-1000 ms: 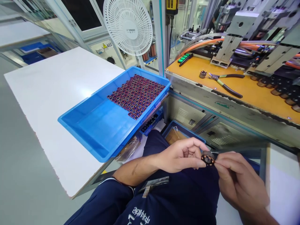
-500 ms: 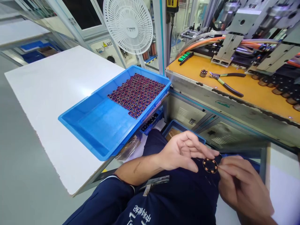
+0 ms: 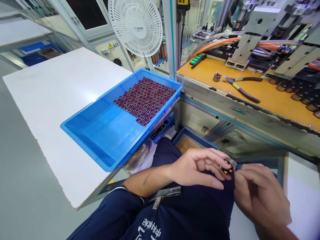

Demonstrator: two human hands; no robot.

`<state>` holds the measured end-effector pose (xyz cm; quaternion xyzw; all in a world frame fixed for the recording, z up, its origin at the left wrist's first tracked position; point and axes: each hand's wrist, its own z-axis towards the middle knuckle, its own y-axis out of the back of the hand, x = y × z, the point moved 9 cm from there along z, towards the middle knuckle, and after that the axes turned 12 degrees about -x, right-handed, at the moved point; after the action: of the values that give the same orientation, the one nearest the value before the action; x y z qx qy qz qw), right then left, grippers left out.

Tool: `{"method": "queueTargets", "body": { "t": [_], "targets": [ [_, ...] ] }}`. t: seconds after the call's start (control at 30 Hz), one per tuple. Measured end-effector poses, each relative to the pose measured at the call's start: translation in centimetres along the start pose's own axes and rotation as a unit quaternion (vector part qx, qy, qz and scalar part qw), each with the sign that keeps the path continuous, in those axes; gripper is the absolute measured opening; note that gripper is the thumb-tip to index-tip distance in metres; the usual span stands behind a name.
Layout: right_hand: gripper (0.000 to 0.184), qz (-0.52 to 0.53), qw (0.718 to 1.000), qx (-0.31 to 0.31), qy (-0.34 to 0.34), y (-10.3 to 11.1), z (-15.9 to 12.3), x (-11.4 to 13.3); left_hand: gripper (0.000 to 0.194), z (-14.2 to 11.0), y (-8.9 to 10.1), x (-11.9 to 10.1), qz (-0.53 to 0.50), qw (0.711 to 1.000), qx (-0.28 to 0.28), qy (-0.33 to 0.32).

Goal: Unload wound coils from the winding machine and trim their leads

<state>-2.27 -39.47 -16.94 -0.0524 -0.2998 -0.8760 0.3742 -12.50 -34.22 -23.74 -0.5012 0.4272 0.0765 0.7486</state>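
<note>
Over my lap, both hands meet on one small round part with copper windings point(image 3: 228, 165), seen edge-on. My left hand point(image 3: 197, 166) curls its fingers round the part from the left. My right hand point(image 3: 260, 195) pinches it from the right with thumb and forefinger. A blue tray point(image 3: 100, 133) lies to the left on the white table point(image 3: 57, 83), its far half filled with several rows of similar small dark red and blue parts point(image 3: 145, 98).
A white fan point(image 3: 136, 25) stands behind the tray. On the orange bench top point(image 3: 265, 96) to the right lie pliers point(image 3: 240, 85), one loose round part point(image 3: 216, 77) and a green-buttoned tool point(image 3: 197, 61). Machine fixtures and orange hoses rise behind. A blue bin point(image 3: 190, 141) sits below.
The round part turned from face-up to edge-on between my fingers. My left fingers, spread half a second ago, have closed round it again. Both hands stayed over my lap.
</note>
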Motion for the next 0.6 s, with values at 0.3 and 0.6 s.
{"method": "queueTargets", "body": {
  "t": [0.3, 0.6],
  "targets": [
    [0.014, 0.037, 0.998, 0.050, 0.031, -0.3, 0.8, 0.7, 0.050, 0.8, 0.2, 1.6, -0.003, 0.992, -0.003, 0.124],
    [0.014, -0.003, 0.999, 0.030, 0.031, -0.1, 0.6, 0.4, 0.031, 0.5, -0.4, 0.7, 0.023, 0.996, 0.031, 0.086]
  ]
}}
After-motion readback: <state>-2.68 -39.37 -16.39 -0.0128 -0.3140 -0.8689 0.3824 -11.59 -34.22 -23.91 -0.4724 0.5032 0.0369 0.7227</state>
